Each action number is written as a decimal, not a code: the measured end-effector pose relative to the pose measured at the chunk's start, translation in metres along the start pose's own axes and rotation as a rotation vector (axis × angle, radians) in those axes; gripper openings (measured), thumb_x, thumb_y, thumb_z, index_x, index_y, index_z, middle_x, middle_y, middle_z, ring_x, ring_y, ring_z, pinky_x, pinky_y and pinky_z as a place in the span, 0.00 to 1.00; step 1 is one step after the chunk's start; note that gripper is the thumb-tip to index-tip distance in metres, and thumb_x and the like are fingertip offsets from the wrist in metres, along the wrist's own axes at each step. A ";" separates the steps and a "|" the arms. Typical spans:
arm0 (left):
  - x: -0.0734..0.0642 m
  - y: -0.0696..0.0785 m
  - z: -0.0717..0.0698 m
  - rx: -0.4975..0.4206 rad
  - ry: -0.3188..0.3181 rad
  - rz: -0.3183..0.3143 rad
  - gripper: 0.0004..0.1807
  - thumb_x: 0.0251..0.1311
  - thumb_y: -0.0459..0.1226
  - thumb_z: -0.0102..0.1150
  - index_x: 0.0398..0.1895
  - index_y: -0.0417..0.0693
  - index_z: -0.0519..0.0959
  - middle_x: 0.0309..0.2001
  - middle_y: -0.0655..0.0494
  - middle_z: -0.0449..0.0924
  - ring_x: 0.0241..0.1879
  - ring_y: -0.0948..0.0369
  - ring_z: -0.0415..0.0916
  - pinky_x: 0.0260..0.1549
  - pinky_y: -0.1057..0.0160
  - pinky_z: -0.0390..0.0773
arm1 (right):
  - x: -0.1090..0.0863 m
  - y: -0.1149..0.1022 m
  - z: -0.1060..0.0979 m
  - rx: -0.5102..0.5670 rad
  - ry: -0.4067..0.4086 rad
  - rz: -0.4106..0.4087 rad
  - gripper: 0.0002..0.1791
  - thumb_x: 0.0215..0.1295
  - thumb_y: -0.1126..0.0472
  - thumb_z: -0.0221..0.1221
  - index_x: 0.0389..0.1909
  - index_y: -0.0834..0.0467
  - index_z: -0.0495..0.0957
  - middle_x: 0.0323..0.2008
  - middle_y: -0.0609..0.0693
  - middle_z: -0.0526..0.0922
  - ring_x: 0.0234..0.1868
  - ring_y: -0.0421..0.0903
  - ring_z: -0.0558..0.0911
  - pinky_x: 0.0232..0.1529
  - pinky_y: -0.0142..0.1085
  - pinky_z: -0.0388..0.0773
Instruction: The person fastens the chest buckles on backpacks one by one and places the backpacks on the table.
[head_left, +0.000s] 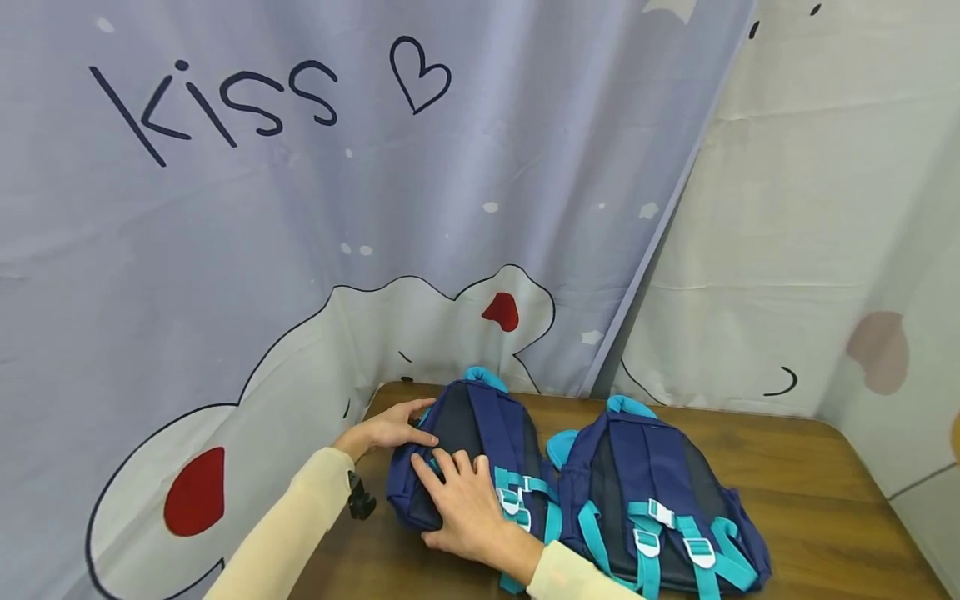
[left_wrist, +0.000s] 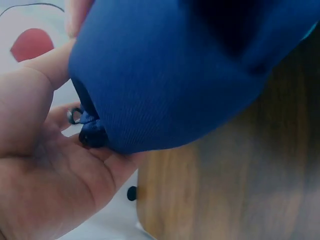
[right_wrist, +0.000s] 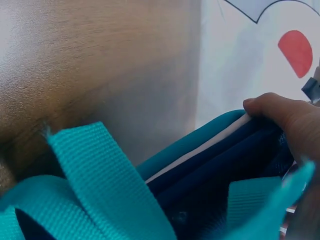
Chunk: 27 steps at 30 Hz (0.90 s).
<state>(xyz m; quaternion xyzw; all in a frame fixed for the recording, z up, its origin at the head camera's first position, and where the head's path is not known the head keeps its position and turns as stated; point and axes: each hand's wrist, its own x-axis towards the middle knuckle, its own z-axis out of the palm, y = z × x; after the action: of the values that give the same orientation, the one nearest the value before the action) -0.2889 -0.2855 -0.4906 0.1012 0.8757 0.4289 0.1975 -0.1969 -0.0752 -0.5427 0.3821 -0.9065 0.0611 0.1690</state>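
Note:
Two navy backpacks with black back panels lie side by side on a wooden table, back panels up. My left hand (head_left: 393, 427) grips the upper left side of the left backpack (head_left: 517, 425), thumb on the panel. In the left wrist view its thumb and fingers hold navy fabric (left_wrist: 160, 90) beside a small zipper pull (left_wrist: 75, 116). My right hand (head_left: 468, 508) rests spread over the same pack's lower left part; its fingertips press the panel. Turquoise straps (right_wrist: 112, 185) hang close to the right wrist camera. The right backpack (head_left: 660, 483) is untouched.
The wooden table (head_left: 817, 475) extends to the right of the packs. Behind it hangs a printed curtain (head_left: 487, 183), with a pale curtain (head_left: 765, 250) at the right. A black wrist device (head_left: 362, 498) sits under my left wrist.

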 end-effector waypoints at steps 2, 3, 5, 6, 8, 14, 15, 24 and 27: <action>0.000 -0.001 0.003 0.037 0.003 0.025 0.50 0.64 0.39 0.72 0.83 0.34 0.55 0.77 0.31 0.63 0.74 0.34 0.66 0.68 0.37 0.72 | 0.000 0.000 0.003 -0.006 -0.002 0.007 0.66 0.43 0.24 0.75 0.83 0.43 0.60 0.72 0.52 0.72 0.56 0.51 0.73 0.45 0.46 0.64; 0.000 -0.002 0.005 0.051 0.006 0.037 0.50 0.64 0.39 0.72 0.83 0.33 0.55 0.77 0.30 0.64 0.74 0.34 0.66 0.69 0.37 0.72 | 0.000 -0.001 0.005 -0.006 -0.006 0.009 0.65 0.43 0.24 0.75 0.82 0.43 0.61 0.72 0.52 0.72 0.56 0.51 0.73 0.45 0.47 0.65; 0.000 -0.003 0.008 0.075 0.016 0.037 0.49 0.64 0.38 0.73 0.82 0.33 0.56 0.77 0.30 0.64 0.73 0.34 0.66 0.69 0.37 0.71 | 0.000 -0.001 0.008 -0.011 -0.024 0.015 0.65 0.44 0.23 0.75 0.82 0.43 0.62 0.72 0.52 0.73 0.57 0.51 0.73 0.45 0.47 0.65; 0.000 -0.004 0.009 0.087 0.023 0.032 0.49 0.63 0.38 0.73 0.82 0.34 0.56 0.76 0.30 0.64 0.73 0.34 0.67 0.70 0.37 0.70 | -0.001 -0.001 0.010 -0.009 -0.037 0.017 0.64 0.44 0.24 0.75 0.82 0.43 0.62 0.72 0.52 0.72 0.57 0.51 0.73 0.45 0.47 0.65; 0.000 -0.007 0.012 0.100 0.040 0.011 0.50 0.62 0.38 0.74 0.82 0.35 0.57 0.75 0.30 0.65 0.72 0.35 0.68 0.69 0.36 0.70 | -0.002 -0.002 0.014 -0.002 -0.062 0.020 0.63 0.45 0.24 0.75 0.82 0.43 0.62 0.72 0.52 0.72 0.58 0.52 0.73 0.45 0.47 0.65; 0.000 -0.018 0.020 0.080 0.092 -0.033 0.50 0.59 0.32 0.76 0.82 0.36 0.59 0.74 0.30 0.68 0.70 0.36 0.71 0.69 0.36 0.70 | -0.006 -0.002 0.022 0.011 -0.118 0.022 0.61 0.47 0.24 0.74 0.81 0.42 0.64 0.73 0.53 0.72 0.62 0.53 0.72 0.48 0.50 0.67; 0.000 -0.019 0.021 0.078 0.100 -0.039 0.50 0.58 0.32 0.76 0.82 0.37 0.59 0.75 0.30 0.68 0.70 0.36 0.71 0.69 0.36 0.70 | -0.006 -0.001 0.023 0.011 -0.128 0.022 0.61 0.47 0.24 0.74 0.81 0.43 0.64 0.72 0.53 0.72 0.62 0.53 0.73 0.49 0.51 0.67; 0.001 -0.036 0.032 0.113 0.164 -0.065 0.50 0.55 0.27 0.75 0.81 0.36 0.61 0.72 0.30 0.71 0.69 0.35 0.73 0.67 0.38 0.73 | -0.008 0.000 0.030 -0.008 -0.231 0.009 0.59 0.49 0.25 0.74 0.80 0.42 0.64 0.72 0.50 0.74 0.67 0.53 0.72 0.55 0.55 0.69; 0.000 -0.046 0.037 0.175 0.173 -0.086 0.49 0.54 0.25 0.75 0.80 0.35 0.61 0.65 0.33 0.77 0.64 0.37 0.76 0.64 0.40 0.77 | -0.009 0.000 0.032 -0.008 -0.248 0.017 0.57 0.50 0.25 0.74 0.80 0.42 0.65 0.71 0.49 0.75 0.66 0.53 0.73 0.57 0.56 0.70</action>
<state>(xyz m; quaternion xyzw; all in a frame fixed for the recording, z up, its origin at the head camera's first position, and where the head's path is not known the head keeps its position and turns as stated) -0.2730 -0.2874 -0.5468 0.0430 0.9269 0.3494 0.1298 -0.1992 -0.0770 -0.5754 0.3785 -0.9238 0.0109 0.0567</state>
